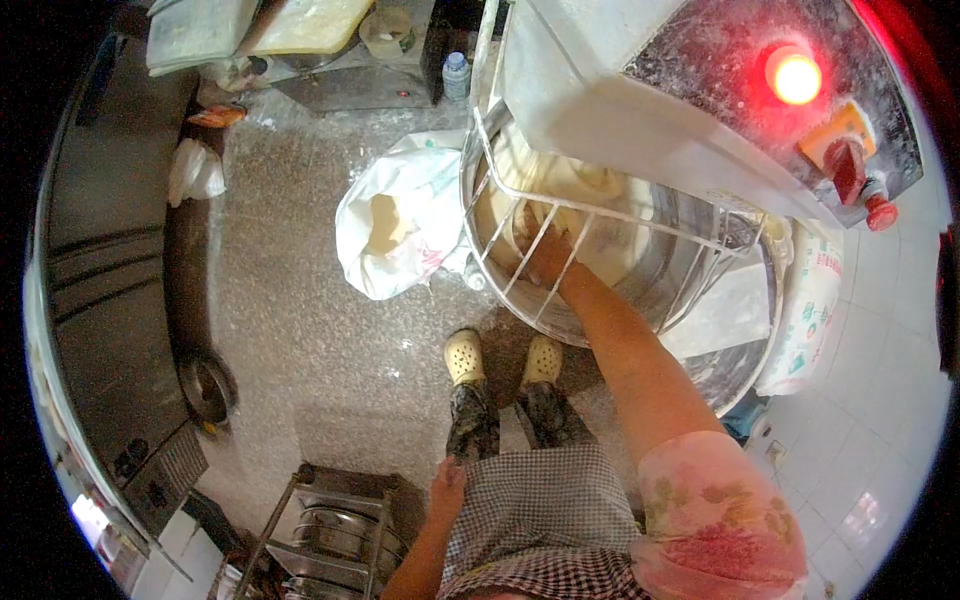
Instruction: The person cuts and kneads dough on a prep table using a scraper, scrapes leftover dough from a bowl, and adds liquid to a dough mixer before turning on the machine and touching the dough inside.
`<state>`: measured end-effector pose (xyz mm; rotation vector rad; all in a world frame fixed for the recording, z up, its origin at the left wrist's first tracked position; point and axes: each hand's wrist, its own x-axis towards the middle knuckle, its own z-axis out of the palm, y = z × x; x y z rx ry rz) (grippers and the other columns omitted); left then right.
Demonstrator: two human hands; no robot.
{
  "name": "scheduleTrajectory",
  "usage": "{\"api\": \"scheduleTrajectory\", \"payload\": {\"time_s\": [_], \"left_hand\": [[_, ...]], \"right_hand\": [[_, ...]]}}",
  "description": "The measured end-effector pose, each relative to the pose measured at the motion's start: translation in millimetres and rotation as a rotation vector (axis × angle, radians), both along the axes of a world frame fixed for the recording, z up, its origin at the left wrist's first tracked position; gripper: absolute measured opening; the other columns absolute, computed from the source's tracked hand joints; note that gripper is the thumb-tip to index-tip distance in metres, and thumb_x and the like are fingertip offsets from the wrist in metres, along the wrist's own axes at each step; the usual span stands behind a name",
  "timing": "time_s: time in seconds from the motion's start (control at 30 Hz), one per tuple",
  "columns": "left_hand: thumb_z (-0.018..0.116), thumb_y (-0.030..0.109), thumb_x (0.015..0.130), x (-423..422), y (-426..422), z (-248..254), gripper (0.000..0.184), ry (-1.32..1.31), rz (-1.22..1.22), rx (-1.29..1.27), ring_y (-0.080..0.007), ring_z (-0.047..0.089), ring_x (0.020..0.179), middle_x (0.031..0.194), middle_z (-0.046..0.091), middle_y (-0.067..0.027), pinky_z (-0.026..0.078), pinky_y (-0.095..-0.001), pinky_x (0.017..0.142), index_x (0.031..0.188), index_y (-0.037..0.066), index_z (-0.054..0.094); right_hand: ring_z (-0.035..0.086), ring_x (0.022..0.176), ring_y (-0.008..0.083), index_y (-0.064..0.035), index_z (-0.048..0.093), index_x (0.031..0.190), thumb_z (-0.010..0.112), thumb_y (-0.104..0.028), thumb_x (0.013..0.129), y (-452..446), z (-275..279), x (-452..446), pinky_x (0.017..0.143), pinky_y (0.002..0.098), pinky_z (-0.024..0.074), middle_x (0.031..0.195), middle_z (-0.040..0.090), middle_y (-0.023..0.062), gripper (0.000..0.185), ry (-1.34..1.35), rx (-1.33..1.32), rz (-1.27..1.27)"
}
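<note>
My right hand (545, 255) reaches through the white wire guard (630, 212) into the metal mixer bowl (690, 225). Its fingers are bent into the pale dough (625, 240), partly hidden by the bars and the dough itself. Most of the dough lies under the mixer head (590, 100). Low at my side, my left hand (450, 487) hangs beside the checked apron (545, 495). Its fingers look curled in, and nothing shows in them.
An open white sack (365, 250) of pale powder stands left of the bowl. A red lamp (797, 78) glows on the mixer. A metal rack (330, 520) with round pans is behind me at left. A capped bottle (456, 75) stands at the back, and another sack (815, 300) at the right.
</note>
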<state>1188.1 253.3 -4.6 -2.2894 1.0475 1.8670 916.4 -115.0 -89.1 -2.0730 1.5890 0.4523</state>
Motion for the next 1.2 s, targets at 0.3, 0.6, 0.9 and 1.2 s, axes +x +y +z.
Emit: {"api": "scheduleTrajectory", "payload": {"time_s": [0.3,0.6,0.9,1.2], "left_hand": [[0.049,0.023,0.089,-0.7,-10.0,1.5,0.048,0.003,0.084,0.077,-0.0194,0.053,0.080,0.094,0.057,-0.0123,0.044,-0.0323,0.071,0.129,0.002,0.036],[0.050,0.026,0.089,11.0,-10.3,8.4,0.048,0.027,0.108,-0.016,-0.0163,0.051,0.072,0.093,0.058,-0.0128,0.043,-0.0322,0.065,0.129,0.002,0.036],[0.051,0.021,0.089,27.2,9.2,-7.0,0.043,-0.024,-0.068,-0.067,-0.0123,0.045,0.063,0.081,0.055,-0.0067,0.039,-0.0309,0.056,0.126,0.001,0.040],[0.050,0.023,0.089,20.1,-26.7,18.6,0.045,0.021,0.029,0.024,-0.0130,0.046,0.070,0.081,0.054,-0.0059,0.040,-0.0294,0.065,0.126,0.000,0.038]], "right_hand": [[0.033,0.124,0.0340,-0.0115,0.047,0.122,0.051,-0.031,0.080,-12.6,1.7,11.7,0.101,0.0551,0.0215,0.133,0.037,0.0140,0.047,0.192,0.026,0.298],[0.051,0.097,0.0351,-0.0051,0.059,0.096,0.061,-0.015,0.069,-25.2,-46.6,3.4,0.082,0.0461,0.0425,0.094,0.057,0.0174,0.029,-0.186,-0.332,0.117],[0.057,0.078,0.0243,-0.0049,0.051,0.110,0.065,-0.011,0.071,-31.6,-12.3,-50.2,0.075,0.0372,0.0478,0.083,0.057,0.0094,0.042,-1.179,0.138,-1.151],[0.057,0.074,0.0193,-0.0042,0.049,0.114,0.063,0.000,0.071,-42.8,24.8,-65.8,0.064,0.0315,0.0516,0.088,0.059,0.0060,0.046,-1.755,-0.049,-1.399]]}}
